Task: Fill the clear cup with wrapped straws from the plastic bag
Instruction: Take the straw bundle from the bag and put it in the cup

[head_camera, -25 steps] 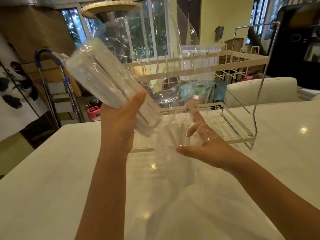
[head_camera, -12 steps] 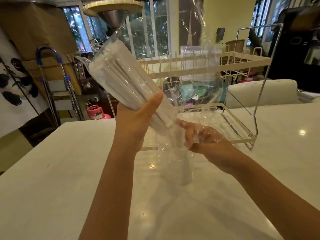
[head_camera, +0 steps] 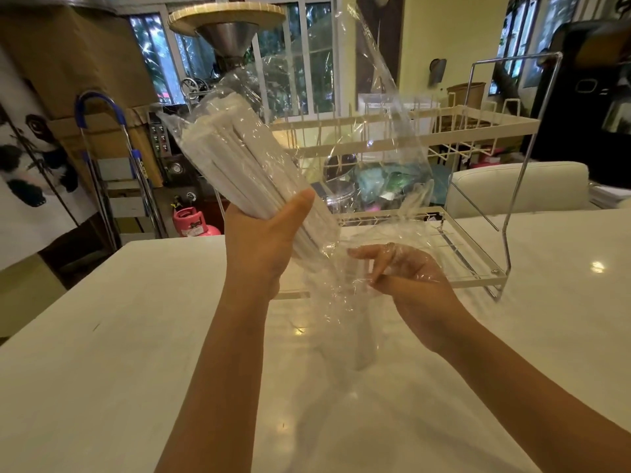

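Note:
My left hand (head_camera: 263, 240) is closed around a thick bundle of white wrapped straws (head_camera: 232, 158), gripping it through the clear plastic bag (head_camera: 386, 138). The bundle tilts up to the left above the table. The bag's loose open end spreads up and to the right and drapes over my right hand (head_camera: 409, 278). That hand sits just right of the bundle's lower end, its fingers curled and pinching the film. Under the bag a faint clear upright shape (head_camera: 362, 349) shows on the table; I cannot tell whether it is the cup.
A cream two-tier wire dish rack (head_camera: 471, 124) stands on the white table (head_camera: 102, 370) right behind my hands. Beyond the table edge are a pink gas canister (head_camera: 191, 221), a blue-handled step ladder (head_camera: 102, 107) and a white chair (head_camera: 512, 186).
My left hand has lifted the straw bundle to the right and tilted it more upright. My right hand went from open and spread under the film to curled, pinching the bag near the bundle's lower end.

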